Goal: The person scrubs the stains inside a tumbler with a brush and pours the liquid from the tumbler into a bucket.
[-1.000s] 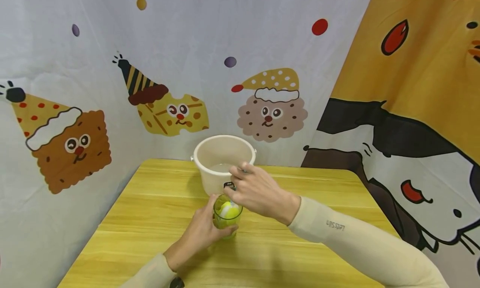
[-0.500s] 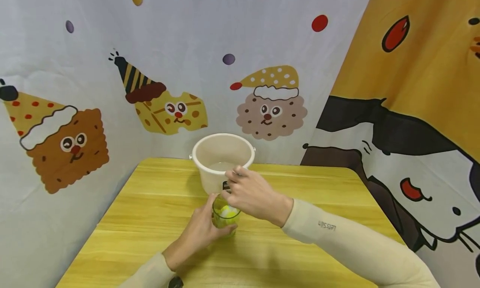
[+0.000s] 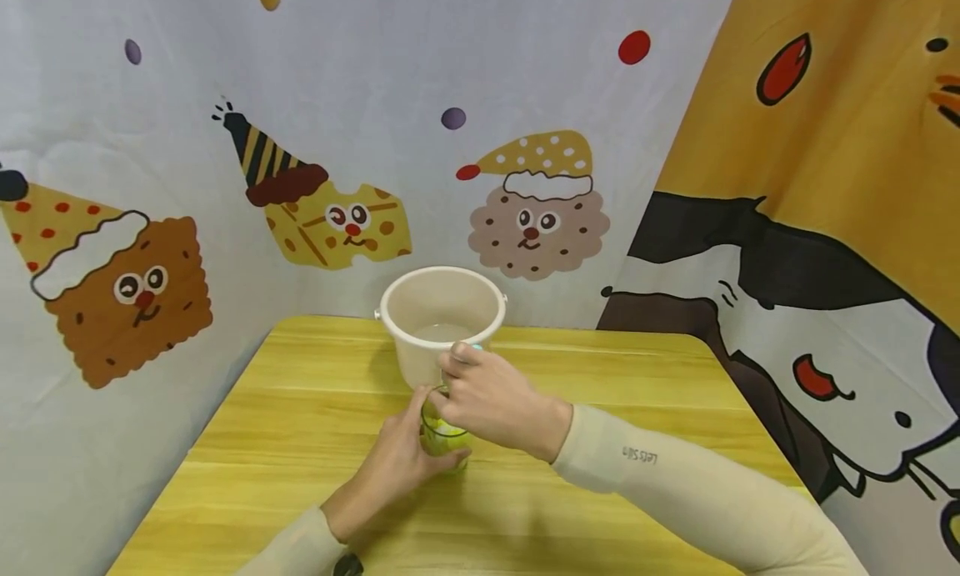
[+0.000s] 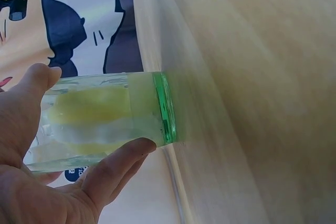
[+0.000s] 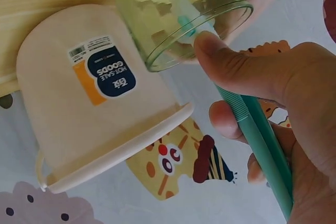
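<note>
My left hand [image 3: 393,455] grips a green-tinted drinking glass [image 4: 144,98], fingers and thumb on opposite sides of it. The glass stands upright, its base at the wooden table [image 3: 585,501]. Over its mouth, my right hand [image 3: 495,399] holds a cup brush [image 5: 265,150] by the teal handle, thumb pressed along it. The brush's white neck runs down into the glass. Through the wall shows its yellow and white sponge head [image 4: 89,108], which fills much of the inside. In the head view the right hand covers most of the handle and part of the rim.
Just behind the glass, a cream bucket [image 3: 416,355] with a label on its front stands upright, some clear liquid apparently at its bottom. A printed cartoon curtain [image 3: 360,76] hangs along the table's back edge. A small dark object [image 3: 348,565] sits by the left sleeve.
My right hand has come down and slightly left, taking the brush deeper into the glass. The left hand keeps its grip on the glass in nearly the same place.
</note>
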A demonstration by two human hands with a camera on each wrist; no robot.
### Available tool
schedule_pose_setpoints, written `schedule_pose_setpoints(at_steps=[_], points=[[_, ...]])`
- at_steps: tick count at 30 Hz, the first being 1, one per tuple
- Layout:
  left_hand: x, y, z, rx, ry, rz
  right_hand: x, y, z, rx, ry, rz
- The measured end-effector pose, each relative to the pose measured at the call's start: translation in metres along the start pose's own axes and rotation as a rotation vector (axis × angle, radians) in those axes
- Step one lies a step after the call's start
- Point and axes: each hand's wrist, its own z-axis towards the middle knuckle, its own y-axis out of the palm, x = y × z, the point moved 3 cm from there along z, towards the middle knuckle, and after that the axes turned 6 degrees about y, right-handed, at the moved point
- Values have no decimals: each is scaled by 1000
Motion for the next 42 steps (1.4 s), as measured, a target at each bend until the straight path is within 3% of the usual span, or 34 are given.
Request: schedule_pose_setpoints(at_steps=[4, 19, 25, 42], points=[[1, 0, 0, -5, 15, -1, -1, 0, -1, -4, 17, -10], [-2, 1, -1, 1, -60, 10, 11, 5, -15, -45, 101, 59], [-3, 1, -1, -4, -63, 0, 18, 3, -16, -67, 106, 100], [-2, 1, 0, -4, -45, -5, 37, -21, -9, 46, 19, -3]])
